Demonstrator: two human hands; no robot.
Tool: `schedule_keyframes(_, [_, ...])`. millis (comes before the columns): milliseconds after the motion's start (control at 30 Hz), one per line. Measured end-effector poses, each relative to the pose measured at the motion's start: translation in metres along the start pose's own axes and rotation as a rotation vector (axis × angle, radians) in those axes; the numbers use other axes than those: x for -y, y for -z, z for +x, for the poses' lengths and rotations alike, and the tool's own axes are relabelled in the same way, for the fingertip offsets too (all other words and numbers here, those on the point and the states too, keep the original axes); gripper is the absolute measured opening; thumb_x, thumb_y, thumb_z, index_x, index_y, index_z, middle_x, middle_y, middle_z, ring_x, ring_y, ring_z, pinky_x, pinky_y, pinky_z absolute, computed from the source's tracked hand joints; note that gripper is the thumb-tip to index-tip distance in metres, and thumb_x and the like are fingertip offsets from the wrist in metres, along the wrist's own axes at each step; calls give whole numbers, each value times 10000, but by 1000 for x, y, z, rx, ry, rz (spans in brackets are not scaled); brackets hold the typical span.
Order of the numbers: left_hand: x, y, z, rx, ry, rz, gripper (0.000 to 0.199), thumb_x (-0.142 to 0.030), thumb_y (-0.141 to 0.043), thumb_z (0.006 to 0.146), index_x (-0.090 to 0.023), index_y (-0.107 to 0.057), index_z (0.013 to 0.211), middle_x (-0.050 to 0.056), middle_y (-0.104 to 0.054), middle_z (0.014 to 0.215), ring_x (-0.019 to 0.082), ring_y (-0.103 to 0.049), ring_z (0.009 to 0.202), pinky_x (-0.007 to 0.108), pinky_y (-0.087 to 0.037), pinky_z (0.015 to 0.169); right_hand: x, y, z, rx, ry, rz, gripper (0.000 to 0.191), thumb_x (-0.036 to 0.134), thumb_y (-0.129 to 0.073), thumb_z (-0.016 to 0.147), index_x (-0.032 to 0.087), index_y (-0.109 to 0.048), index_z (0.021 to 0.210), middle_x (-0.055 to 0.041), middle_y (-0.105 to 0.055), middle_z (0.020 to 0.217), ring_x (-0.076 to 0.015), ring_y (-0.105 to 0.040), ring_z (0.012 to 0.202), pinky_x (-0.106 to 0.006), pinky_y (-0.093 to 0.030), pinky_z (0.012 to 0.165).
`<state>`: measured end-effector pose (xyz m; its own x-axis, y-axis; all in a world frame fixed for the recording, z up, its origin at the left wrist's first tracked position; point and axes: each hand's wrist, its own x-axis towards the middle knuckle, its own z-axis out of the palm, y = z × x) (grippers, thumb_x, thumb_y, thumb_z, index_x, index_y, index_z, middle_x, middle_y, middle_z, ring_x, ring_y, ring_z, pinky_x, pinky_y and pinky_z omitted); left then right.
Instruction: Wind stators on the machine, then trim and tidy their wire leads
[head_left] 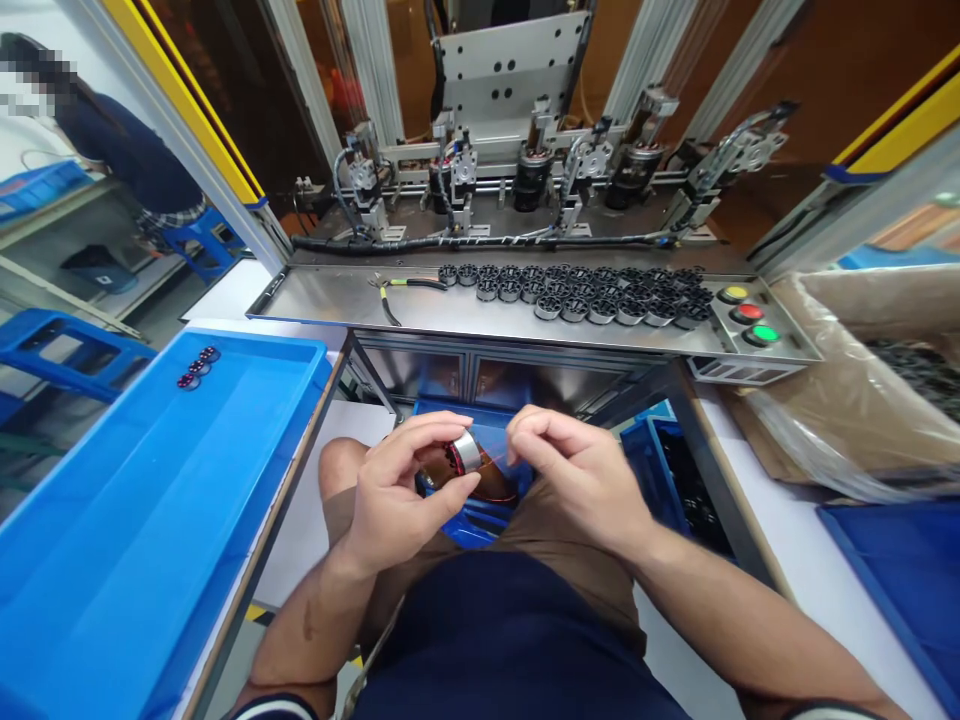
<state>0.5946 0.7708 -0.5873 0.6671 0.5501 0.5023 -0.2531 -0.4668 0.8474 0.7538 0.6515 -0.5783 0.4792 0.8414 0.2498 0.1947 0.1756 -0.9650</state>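
My left hand (397,495) is closed around a small motor stator (466,452), held between thumb and fingertips above my lap. The stator has a silver outer ring and a dark core with red windings facing the palm. From it a thin red wire (495,460) stretches toward my right hand (581,470), whose thumb and forefinger are pinched together on the wire. Farther forward, on the metal ledge, lie side cutters (390,292) with black and yellow handles, beside rows of black stator cores (600,290).
A winding machine (525,180) stands behind the metal ledge (322,295); its coloured buttons (748,312) are at the right. On my left a blue tray (187,480) holds several wound stators (199,368). At right stands a plastic-lined carton (847,400). A person (135,140) is at far left.
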Motion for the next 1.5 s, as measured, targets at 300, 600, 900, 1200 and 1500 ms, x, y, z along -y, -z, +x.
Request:
schedule_keyframes(300, [-16,3,13,69,-362,587,356,-26,-687,793,-121,-641,1132,151,-739,1134,217,-710,1082,328,-578,983,8,-6,-9,-79,721,-631,189,310,-752,839,166,-650,910,-181,-599,1217,-338,-559,1227,-540,-500,1033])
schedule_keyframes(600, [-23,25,7,202,-283,365,430,-84,-745,797,-152,-642,1209,118,-738,1167,185,-690,1132,283,-560,1005,21,5,24,205,828,-642,77,101,-571,917,159,-616,895,-176,-636,1199,-281,-580,1222,-481,-547,977])
schedule_keyframes(900, [-9,35,-9,-13,106,-105,350,-156,-784,775,-230,-724,1112,100,-738,1165,237,-693,1121,322,-616,877,16,19,112,590,613,-772,160,259,-593,937,171,-693,847,-125,-683,1121,-246,-664,1003,-414,-551,896])
schedule_keyframes(1200, [-3,33,-5,-282,212,-191,155,-205,-727,836,-217,-742,989,67,-766,1085,208,-708,1086,320,-578,937,-35,-90,223,207,87,-1094,645,499,-648,904,35,-511,1330,-266,-529,1360,-359,-498,1266,-456,-375,1071])
schedule_keyframes(1500, [0,44,-11,-378,230,-194,129,-208,-730,827,-221,-756,953,51,-783,1056,194,-724,1040,310,-573,930,-63,-99,233,208,-78,-1175,692,502,-632,885,12,-468,1346,-331,-473,1372,-471,-419,1302,-586,-315,1045])
